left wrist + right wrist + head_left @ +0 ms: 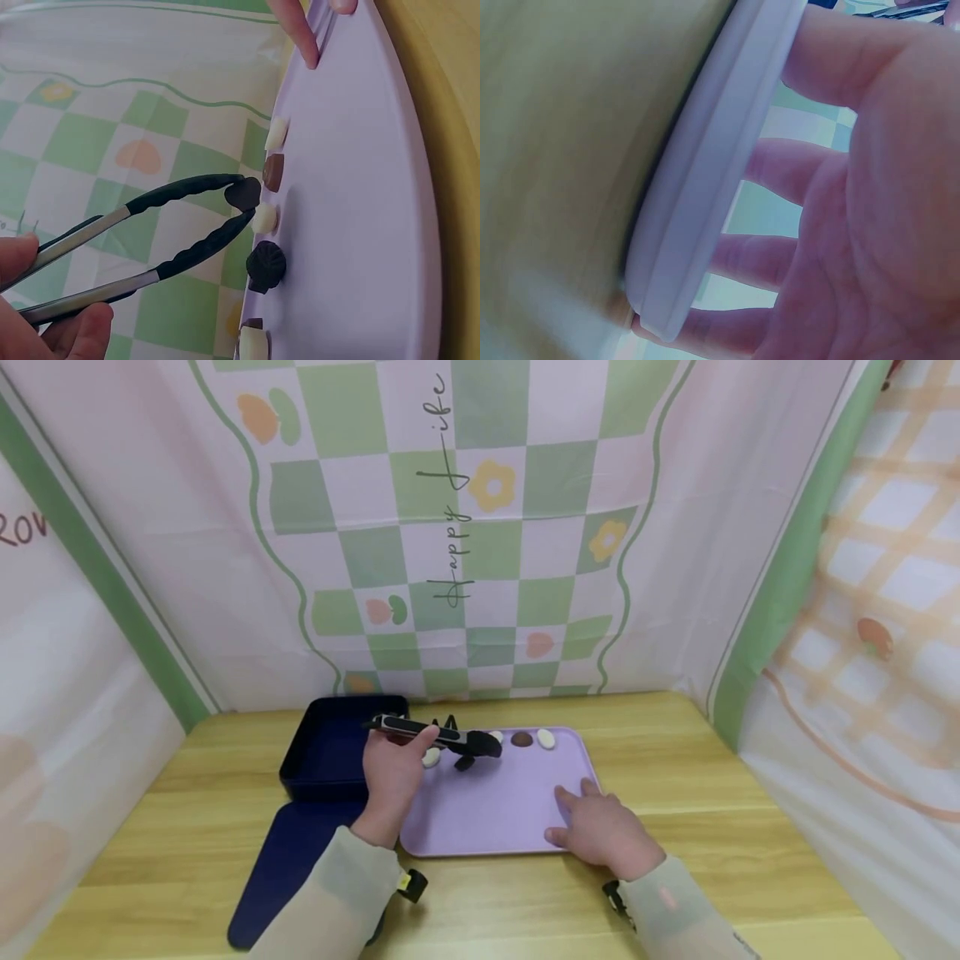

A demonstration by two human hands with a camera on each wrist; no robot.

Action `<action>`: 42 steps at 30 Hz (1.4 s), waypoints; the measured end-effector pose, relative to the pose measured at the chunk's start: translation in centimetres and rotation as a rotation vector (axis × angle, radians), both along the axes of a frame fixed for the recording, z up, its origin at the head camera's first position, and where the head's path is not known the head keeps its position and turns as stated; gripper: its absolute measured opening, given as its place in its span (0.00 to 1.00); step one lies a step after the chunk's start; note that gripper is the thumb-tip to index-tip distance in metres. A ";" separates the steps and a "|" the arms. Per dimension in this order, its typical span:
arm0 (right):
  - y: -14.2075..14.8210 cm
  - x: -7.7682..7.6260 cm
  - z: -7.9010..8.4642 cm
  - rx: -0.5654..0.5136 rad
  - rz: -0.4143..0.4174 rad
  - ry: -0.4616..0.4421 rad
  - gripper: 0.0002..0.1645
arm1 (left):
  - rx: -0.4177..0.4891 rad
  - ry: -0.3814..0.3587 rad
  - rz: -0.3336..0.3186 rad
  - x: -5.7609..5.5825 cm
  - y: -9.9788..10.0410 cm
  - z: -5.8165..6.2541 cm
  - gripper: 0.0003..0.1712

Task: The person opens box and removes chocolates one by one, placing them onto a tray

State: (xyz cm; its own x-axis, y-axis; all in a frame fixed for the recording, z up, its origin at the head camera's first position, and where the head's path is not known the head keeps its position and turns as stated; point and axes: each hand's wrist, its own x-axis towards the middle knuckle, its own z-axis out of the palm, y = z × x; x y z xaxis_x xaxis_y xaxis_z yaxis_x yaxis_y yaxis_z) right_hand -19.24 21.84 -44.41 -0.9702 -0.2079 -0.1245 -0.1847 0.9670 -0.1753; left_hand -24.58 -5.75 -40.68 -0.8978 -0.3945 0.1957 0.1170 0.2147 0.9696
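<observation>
My left hand [393,772] grips a pair of tongs [202,251] with steel arms and black scalloped tips. A dark, rounded chocolate-like piece [243,194] sits pinched between those tips, over the far edge of a lilac tray [487,818]. Along that edge lie a dark shell-shaped piece [266,265], a brown piece [522,739] and several cream ones, such as the cream oval [546,739] at the right. My right hand [603,827] rests on the tray's right side, fingers spread. Its fingers [791,169] reach across the rim in the right wrist view.
A deep navy box [300,785] stands open to the left of the tray. Its flat navy lid-like panel [285,860] lies in front of it, partly under my left sleeve. Patterned cloth [487,552] hangs behind the wooden table [712,793].
</observation>
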 end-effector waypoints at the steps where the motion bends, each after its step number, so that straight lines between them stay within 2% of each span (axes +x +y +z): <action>1: 0.0 0.0 0.0 -0.001 -0.001 0.000 0.44 | 0.001 0.007 0.002 0.0 0.0 0.0 0.21; 8: 0.0 -0.1 0.0 -0.003 -0.007 -0.004 0.45 | 0.025 0.024 -0.010 0.1 0.2 0.3 0.22; 18: -0.1 0.0 0.0 0.001 -0.010 -0.002 0.44 | 0.031 0.019 0.011 0.4 -0.2 0.6 0.21; 21: -0.1 0.0 0.1 0.000 -0.010 -0.002 0.44 | 0.052 0.056 0.025 0.2 -0.8 0.7 0.21; 25: -0.1 0.1 0.1 -0.008 -0.012 -0.005 0.44 | 0.133 0.116 0.048 -0.3 -2.5 1.1 0.22; 28: -0.2 0.1 0.1 -0.010 -0.014 -0.006 0.44 | 0.169 0.134 0.076 -0.7 -4.2 1.9 0.21; 35: -0.2 0.1 0.0 -0.006 -0.009 -0.003 0.44 | 0.164 0.152 0.155 -1.4 -8.9 3.7 0.21; 39: -0.2 0.0 -0.2 -0.007 -0.014 -0.002 0.44 | 0.139 0.136 0.195 -1.6 -11.0 4.0 0.22; 42: -0.1 0.0 -0.3 -0.007 -0.019 0.000 0.44 | 0.134 0.112 0.214 -2.0 -12.2 3.7 0.23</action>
